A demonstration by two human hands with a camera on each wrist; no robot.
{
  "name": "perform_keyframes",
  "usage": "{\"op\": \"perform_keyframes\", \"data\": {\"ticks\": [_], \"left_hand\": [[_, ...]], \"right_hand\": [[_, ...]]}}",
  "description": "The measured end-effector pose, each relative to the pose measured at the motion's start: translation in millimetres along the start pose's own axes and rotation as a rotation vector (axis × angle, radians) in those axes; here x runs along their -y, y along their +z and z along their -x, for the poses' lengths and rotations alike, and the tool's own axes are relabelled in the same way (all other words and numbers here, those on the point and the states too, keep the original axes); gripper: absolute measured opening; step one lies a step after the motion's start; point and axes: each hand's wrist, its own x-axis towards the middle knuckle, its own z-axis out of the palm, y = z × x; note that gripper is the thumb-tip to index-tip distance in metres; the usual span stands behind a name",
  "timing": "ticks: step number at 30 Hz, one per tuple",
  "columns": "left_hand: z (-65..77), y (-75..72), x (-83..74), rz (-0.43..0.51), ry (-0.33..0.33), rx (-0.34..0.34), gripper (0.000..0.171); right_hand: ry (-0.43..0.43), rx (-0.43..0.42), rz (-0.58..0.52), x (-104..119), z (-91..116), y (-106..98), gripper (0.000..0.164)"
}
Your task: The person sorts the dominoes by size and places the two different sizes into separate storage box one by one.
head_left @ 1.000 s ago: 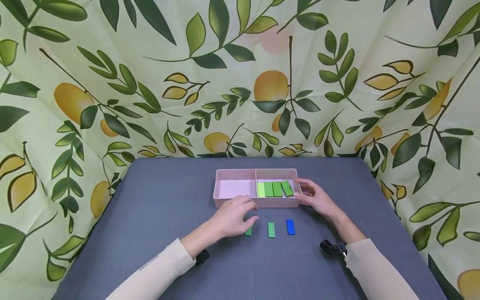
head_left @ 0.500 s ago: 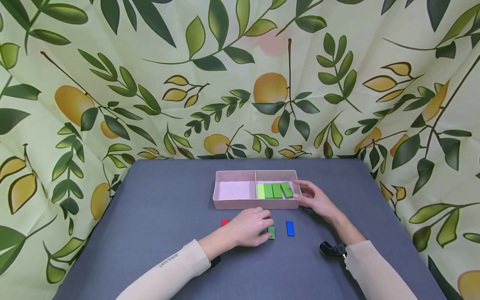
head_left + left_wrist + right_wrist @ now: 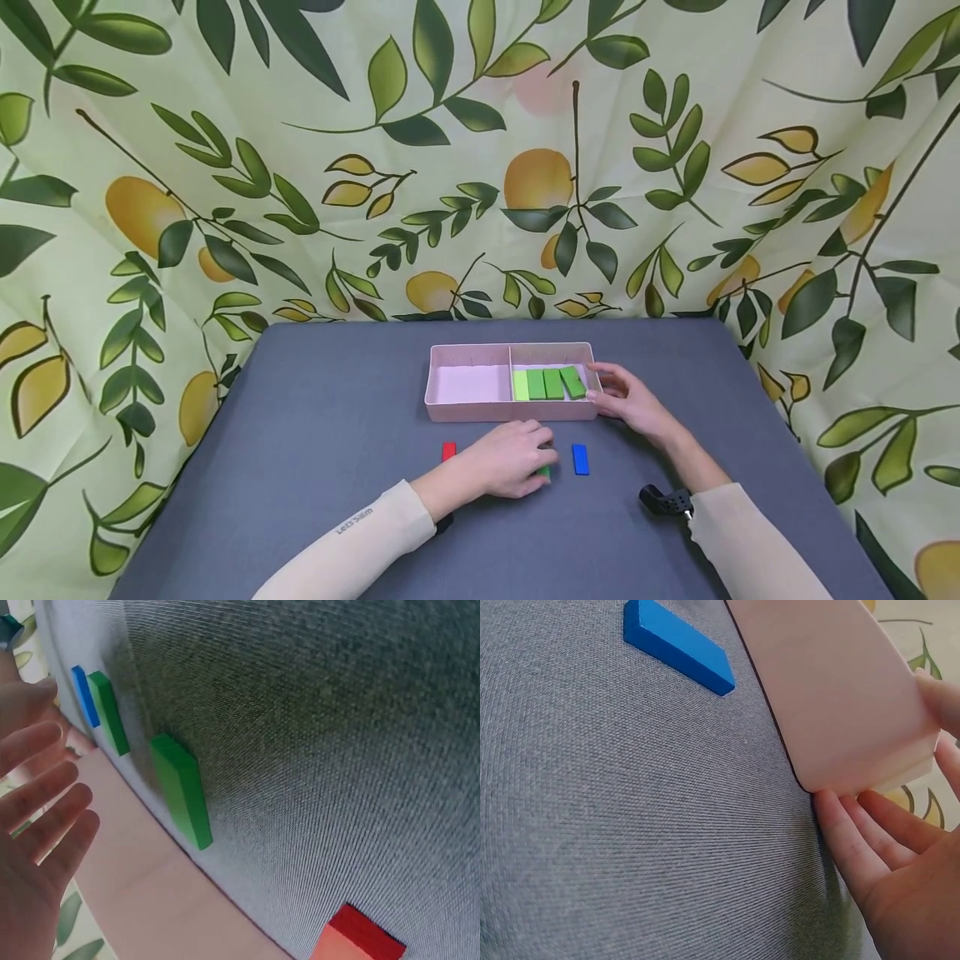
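A two-compartment pink box (image 3: 465, 412) stands on the grey-blue table; one light green and several darker green blocks (image 3: 552, 384) lie in its right compartment. My left hand (image 3: 510, 458) is over a green block (image 3: 544, 472) in front of the box, thumb and fingers apart around it in the head view. In the left wrist view, that green block (image 3: 109, 714) and another green block (image 3: 182, 791) lie on the table, the fingers not closed on either. At the box's right end, my right hand (image 3: 628, 404) holds the wall between thumb and fingers.
A blue block (image 3: 581, 459) lies on the table to the right of the left hand. A red block (image 3: 448, 451) lies to its left, by the wrist. Behind the table hangs a leaf-and-fruit patterned cloth (image 3: 450, 208).
My left hand has moved right, from the nearer green block to the one beside the blue block, uncovering the red block. My right hand stays on the box.
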Motion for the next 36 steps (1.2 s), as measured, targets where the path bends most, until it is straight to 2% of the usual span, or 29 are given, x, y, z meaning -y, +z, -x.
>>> {"op": "perform_keyframes", "data": {"ticks": [5,10,14,22,27,36], "left_hand": [[-3.8,6.2,-6.0,-0.049,0.016,0.024,0.029],[-5.9,11.5,-14.0,-0.152,0.076,0.057,0.023],[-7.5,11.9,-16.3,-0.186,0.105,0.056,0.02],[-9.1,14.9,-12.0,-0.081,0.089,0.065,0.019],[-8.0,15.7,-9.9,-0.054,0.077,0.056,0.019],[-5.2,11.9,-4.6,0.053,0.008,0.09,0.024]], "right_hand": [[-0.004,-0.001,-0.02,-1,1,1,0.064],[-0.009,0.004,-0.02,-3,1,2,0.064],[-0.006,-0.001,-0.015,-3,1,3,0.065],[-0.001,0.001,-0.008,-4,0,4,0.064],[0.005,-0.001,-0.004,-4,0,3,0.066],[-0.011,-0.004,-0.011,-6,-2,1,0.063]]}}
